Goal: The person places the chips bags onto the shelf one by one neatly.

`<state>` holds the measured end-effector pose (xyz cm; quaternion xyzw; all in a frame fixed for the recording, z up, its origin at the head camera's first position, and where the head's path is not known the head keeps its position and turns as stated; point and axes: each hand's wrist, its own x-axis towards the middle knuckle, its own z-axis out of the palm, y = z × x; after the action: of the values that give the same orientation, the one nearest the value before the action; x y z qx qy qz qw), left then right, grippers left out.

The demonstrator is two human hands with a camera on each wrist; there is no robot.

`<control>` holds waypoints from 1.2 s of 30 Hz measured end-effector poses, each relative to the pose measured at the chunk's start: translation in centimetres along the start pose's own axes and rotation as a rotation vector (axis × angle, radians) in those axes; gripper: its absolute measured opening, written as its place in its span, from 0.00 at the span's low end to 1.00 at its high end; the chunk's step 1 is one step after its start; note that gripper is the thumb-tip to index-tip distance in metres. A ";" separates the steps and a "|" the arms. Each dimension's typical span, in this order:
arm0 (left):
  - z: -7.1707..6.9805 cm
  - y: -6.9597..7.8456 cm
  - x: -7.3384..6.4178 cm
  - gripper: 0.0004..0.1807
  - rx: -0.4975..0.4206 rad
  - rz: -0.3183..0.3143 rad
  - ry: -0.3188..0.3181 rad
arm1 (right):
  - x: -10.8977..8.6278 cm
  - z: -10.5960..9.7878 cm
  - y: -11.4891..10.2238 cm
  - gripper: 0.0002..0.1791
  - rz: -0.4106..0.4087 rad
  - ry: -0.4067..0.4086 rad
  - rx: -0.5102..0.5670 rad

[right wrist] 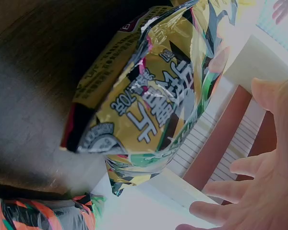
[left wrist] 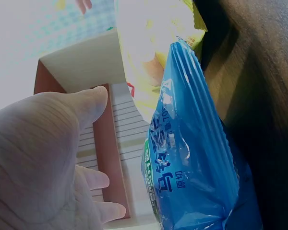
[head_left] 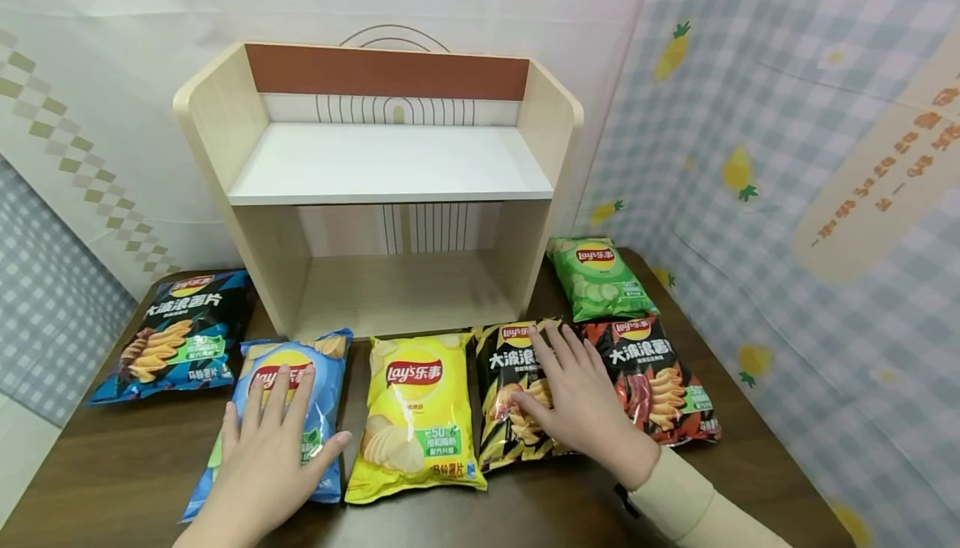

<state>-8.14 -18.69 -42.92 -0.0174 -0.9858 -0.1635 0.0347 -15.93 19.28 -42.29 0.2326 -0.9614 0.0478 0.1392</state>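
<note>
A blue Lay's chip bag (head_left: 326, 402) lies on the dark wooden table, and my left hand (head_left: 266, 448) is over it with fingers spread. Farther right, my right hand (head_left: 585, 398) reaches over a black and gold chip bag (head_left: 517, 364), its fingers extended. In the left wrist view the left thumb stands apart from the blue bag (left wrist: 187, 153). The right wrist view has the black and gold bag (right wrist: 153, 100) beside the extended fingers. Whether either palm touches its bag cannot be told. Between the hands lies a yellow chip bag (head_left: 420, 406).
A two-tier wooden shelf (head_left: 390, 164) stands behind the bags. A black and blue chip bag (head_left: 176, 335) lies left of it. To its right are a green bag (head_left: 603, 281) and a black and red bag (head_left: 660, 389). Patterned curtains (head_left: 750, 198) hang around the table.
</note>
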 end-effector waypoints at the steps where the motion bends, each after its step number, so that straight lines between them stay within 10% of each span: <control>1: 0.0 0.0 0.0 0.56 -0.001 0.001 -0.001 | 0.0 0.0 0.0 0.50 0.002 0.003 -0.001; 13: -2.1 -0.4 0.6 0.55 -0.069 0.030 -0.026 | -0.5 0.0 0.4 0.46 0.066 -0.037 0.115; 21: -8.7 -2.2 4.4 0.52 -0.187 0.147 0.134 | -1.2 0.6 0.8 0.46 0.157 -0.093 0.204; 27: -13.9 -3.2 7.8 0.52 -0.388 0.101 0.250 | -1.7 1.0 0.8 0.47 0.240 -0.171 0.259; 36: -18.9 -1.3 12.9 0.47 -0.628 0.138 0.447 | -2.1 1.6 0.8 0.51 0.407 -0.281 0.504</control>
<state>-19.91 -25.69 -24.52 -0.0573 -0.8524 -0.4543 0.2525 -14.86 20.62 -44.50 0.0676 -0.9557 0.2780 -0.0687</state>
